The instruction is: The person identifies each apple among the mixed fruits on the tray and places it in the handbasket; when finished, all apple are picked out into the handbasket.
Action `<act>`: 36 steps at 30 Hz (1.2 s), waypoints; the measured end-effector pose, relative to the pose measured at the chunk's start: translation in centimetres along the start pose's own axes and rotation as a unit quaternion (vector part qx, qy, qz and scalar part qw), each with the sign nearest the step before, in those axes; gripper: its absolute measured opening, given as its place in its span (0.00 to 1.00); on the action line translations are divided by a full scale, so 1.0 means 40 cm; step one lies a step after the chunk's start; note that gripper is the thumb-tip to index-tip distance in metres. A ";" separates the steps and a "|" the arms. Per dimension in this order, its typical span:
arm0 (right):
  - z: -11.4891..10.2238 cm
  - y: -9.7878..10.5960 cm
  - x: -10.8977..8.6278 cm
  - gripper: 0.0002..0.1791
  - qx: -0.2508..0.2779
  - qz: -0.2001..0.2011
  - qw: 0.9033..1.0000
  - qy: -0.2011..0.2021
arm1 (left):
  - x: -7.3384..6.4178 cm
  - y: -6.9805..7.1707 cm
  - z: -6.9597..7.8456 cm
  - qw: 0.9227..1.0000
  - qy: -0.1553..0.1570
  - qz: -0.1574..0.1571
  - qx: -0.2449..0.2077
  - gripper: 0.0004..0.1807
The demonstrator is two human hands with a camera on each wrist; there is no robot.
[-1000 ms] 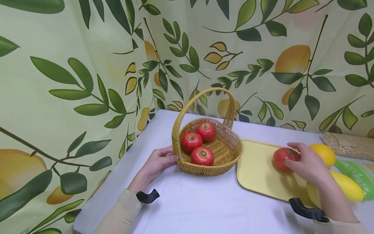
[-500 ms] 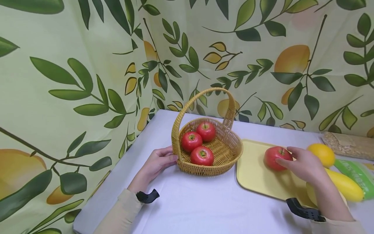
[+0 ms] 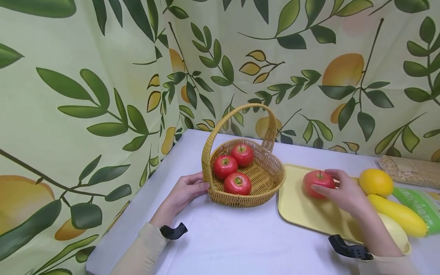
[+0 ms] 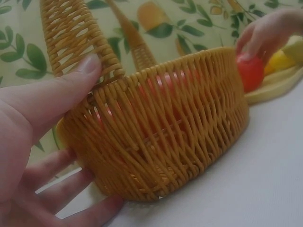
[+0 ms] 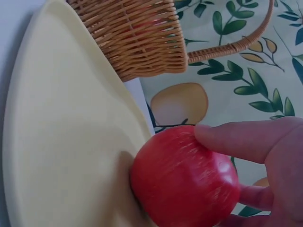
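In the head view, a wicker basket (image 3: 245, 201) with a tall arched handle holds three red apples (image 3: 238, 184) in its left half. My left hand (image 3: 185, 191) is at the basket's left side. In the left wrist view its thumb (image 4: 78, 73) lies at the handle's base, while the spread fingers (image 4: 59, 194) reach along the lower wall. My right hand (image 3: 347, 194) grips another red apple (image 3: 314, 183), stem up, over the yellow tray (image 3: 299, 210). The right wrist view shows the thumb on top of this apple (image 5: 184, 175) and fingers behind it.
Right of the tray lie an orange (image 3: 376, 183), a long yellow fruit (image 3: 397, 214) and a pale yellow rounded one (image 3: 393, 233), partly behind my right forearm. Farther right are a green packet (image 3: 417, 206) and a bag of grains (image 3: 407, 170). A leaf-patterned cloth (image 3: 292, 76) stands behind the table.
My right hand has carried the apple leftward over the tray, toward the basket, uncovering more of the yellow fruits. My left hand and the basket have stayed put.
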State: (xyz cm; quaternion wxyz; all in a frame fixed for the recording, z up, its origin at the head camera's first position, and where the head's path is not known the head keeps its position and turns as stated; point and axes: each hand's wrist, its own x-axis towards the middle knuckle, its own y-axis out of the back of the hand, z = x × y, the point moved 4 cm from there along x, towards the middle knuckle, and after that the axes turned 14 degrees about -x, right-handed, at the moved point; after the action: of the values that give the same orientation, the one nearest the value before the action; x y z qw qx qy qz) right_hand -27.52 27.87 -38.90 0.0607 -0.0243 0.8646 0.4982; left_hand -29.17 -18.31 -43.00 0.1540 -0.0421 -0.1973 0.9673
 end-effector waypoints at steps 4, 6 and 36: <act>-0.005 -0.011 0.005 0.63 0.016 0.004 1.000 -0.008 | 0.002 0.000 0.000 1.000 -0.004 -0.007 0.004 0.34; -0.006 -0.015 0.007 0.64 0.020 0.003 1.000 -0.012 | 0.002 0.000 0.000 1.000 -0.006 -0.008 0.005 0.34; -0.022 -0.045 0.015 0.70 -0.024 0.001 0.999 -0.032 | -0.001 0.000 -0.002 1.000 -0.010 -0.003 -0.011 0.31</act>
State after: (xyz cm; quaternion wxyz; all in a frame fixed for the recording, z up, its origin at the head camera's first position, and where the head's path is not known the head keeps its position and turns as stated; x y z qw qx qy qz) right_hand -27.99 26.20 -40.08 0.0875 -0.0092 0.8500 0.5194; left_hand -29.10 -18.29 -43.06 0.1545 -0.0339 -0.2097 0.9649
